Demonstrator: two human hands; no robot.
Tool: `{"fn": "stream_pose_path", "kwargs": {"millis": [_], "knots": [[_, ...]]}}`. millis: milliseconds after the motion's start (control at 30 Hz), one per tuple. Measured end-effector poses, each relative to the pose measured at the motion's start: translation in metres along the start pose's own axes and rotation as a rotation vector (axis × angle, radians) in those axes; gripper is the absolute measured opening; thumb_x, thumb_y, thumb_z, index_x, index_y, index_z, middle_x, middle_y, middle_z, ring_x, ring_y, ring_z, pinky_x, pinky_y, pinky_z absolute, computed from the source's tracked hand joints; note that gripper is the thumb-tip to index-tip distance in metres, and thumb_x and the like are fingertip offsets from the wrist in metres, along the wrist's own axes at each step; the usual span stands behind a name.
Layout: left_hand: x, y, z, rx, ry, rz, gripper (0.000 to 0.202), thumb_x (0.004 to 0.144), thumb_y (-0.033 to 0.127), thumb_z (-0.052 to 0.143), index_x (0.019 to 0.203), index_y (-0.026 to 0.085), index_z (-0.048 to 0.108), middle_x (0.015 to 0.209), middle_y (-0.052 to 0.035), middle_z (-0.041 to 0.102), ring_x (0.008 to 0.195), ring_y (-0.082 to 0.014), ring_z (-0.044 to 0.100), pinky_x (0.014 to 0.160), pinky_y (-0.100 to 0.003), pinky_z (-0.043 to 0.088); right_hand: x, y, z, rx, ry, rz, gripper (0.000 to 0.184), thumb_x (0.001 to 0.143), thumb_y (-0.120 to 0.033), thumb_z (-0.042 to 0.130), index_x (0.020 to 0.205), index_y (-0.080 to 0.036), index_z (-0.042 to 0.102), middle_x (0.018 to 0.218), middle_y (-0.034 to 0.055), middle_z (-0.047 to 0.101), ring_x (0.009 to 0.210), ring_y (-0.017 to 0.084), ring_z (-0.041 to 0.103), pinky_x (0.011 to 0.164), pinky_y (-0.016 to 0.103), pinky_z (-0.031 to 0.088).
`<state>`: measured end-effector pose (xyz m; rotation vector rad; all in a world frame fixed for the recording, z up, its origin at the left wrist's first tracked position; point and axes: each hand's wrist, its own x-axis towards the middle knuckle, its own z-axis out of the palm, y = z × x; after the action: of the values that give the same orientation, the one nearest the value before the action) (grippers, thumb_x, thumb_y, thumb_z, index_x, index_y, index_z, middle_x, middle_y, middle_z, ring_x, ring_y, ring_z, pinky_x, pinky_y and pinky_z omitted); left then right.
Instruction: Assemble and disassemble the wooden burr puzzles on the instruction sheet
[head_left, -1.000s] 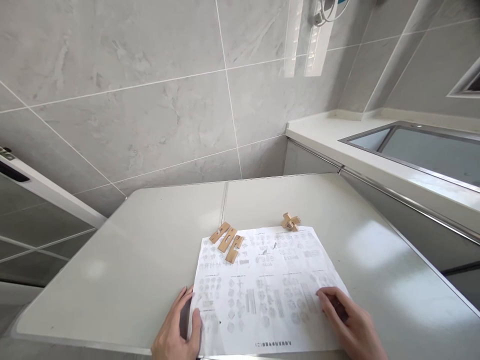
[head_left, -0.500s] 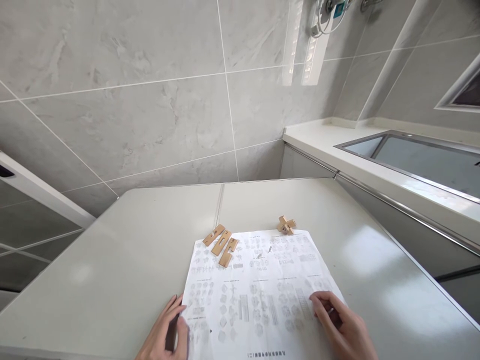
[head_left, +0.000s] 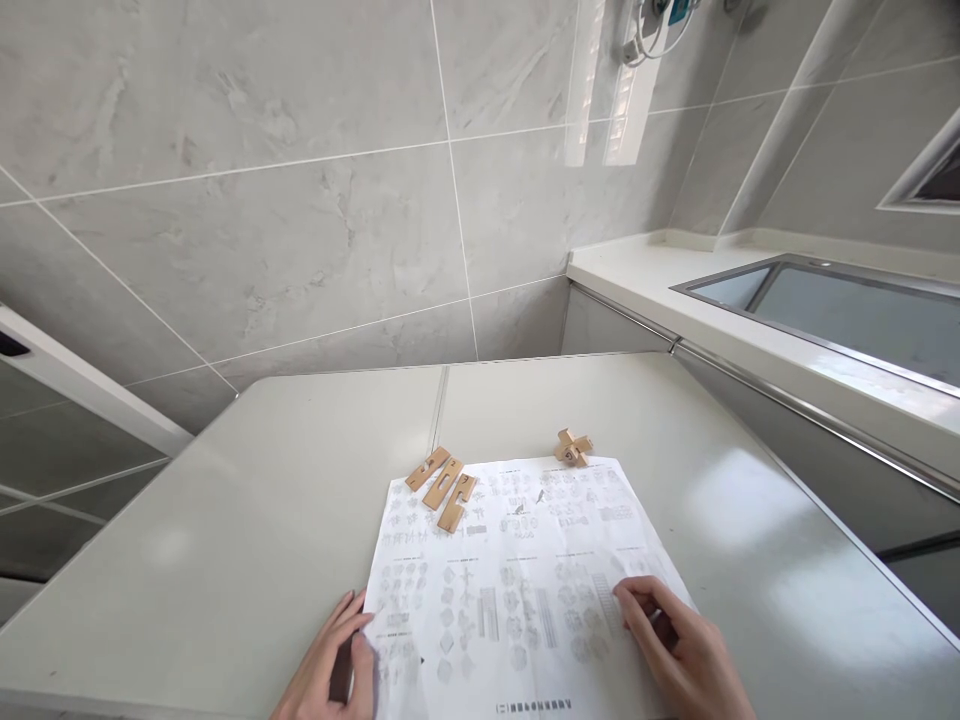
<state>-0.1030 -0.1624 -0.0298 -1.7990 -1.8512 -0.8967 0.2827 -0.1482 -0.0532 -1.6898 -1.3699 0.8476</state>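
A printed instruction sheet (head_left: pixel 555 640) lies on the table in front of me, covered with small diagrams. My left hand (head_left: pixel 330 660) rests against its left edge, thumb apart from the loosely bent fingers, with nothing held. On the sheet's right side lies my right hand (head_left: pixel 679 645), its fingers curled in and thumb against the index finger, nothing showing between them. Three flat notched wooden puzzle pieces (head_left: pixel 443 483) sit side by side at the sheet's upper left corner. An interlocked wooden cross puzzle (head_left: pixel 574 448) stands at its top edge, right of centre.
The pale table (head_left: pixel 247 520) has a seam running toward the tiled wall (head_left: pixel 300 220) behind it. To the right is a white counter (head_left: pixel 630 265) with a sink (head_left: pixel 847 310). A white-framed panel (head_left: pixel 90 380) stands at the left.
My right hand has shifted very slightly left over the sheet. My left hand, the wooden pieces and the sheet stay where they were; the view has tilted a little.
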Motion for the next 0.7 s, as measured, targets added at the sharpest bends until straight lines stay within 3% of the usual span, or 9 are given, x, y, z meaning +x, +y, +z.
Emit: {"fn": "stream_pose_path", "kwargs": {"millis": [700], "knots": [[0.000, 0.001, -0.001, -0.011, 0.036, 0.011, 0.020, 0.105, 0.030, 0.057, 0.104, 0.029, 0.077, 0.114, 0.0003, 0.086, 0.096, -0.0233, 0.083, 0.072, -0.032, 0.058, 0.004, 0.014, -0.002, -0.065, -0.070, -0.069, 0.051, 0.105, -0.067, 0.050, 0.091, -0.024, 0.075, 0.071, 0.0025, 0.067, 0.053, 0.017, 0.056, 0.051, 0.024, 0.053]]}}
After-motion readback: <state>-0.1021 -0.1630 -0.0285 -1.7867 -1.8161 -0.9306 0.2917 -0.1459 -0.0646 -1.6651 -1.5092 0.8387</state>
